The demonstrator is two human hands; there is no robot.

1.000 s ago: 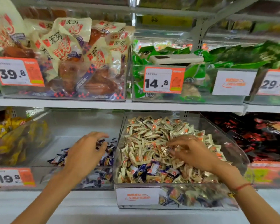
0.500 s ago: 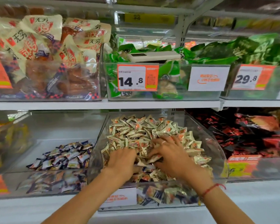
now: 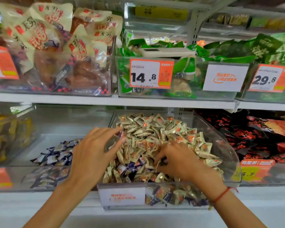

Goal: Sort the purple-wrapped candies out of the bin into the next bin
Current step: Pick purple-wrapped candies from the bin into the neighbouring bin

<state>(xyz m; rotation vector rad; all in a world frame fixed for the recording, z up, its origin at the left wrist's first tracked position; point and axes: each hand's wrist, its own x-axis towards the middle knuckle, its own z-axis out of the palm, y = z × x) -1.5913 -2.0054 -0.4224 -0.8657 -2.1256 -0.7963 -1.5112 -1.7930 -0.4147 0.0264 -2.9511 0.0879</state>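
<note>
Head view: both hands over the clear candy bin (image 3: 220, 134) on the lower shelf. Left hand (image 3: 90, 155) hangs above the bin's left wall, fingers spread and lightly bent; whether it pinches a small purple wrapper at the fingertips, cannot tell, blurred. Right hand (image 3: 179, 160) digs into the beige candy heap (image 3: 155, 129), fingers curled down among wrappers; what it grips, cannot tell. Purple-wrapped candies (image 3: 132, 167) show in a pocket between the two hands, near the bin front. Left of the left hand, the next bin (image 3: 44, 120) holds a purple candy pile (image 3: 56, 153) at its front, open floor behind it. Upper shelf edge (image 3: 105, 100) sits above both hands, open room between it and the heap. Versus half a second ago: left hand has lifted out of the heap and shifted toward the left wall; right hand stays buried in the pile.
</note>
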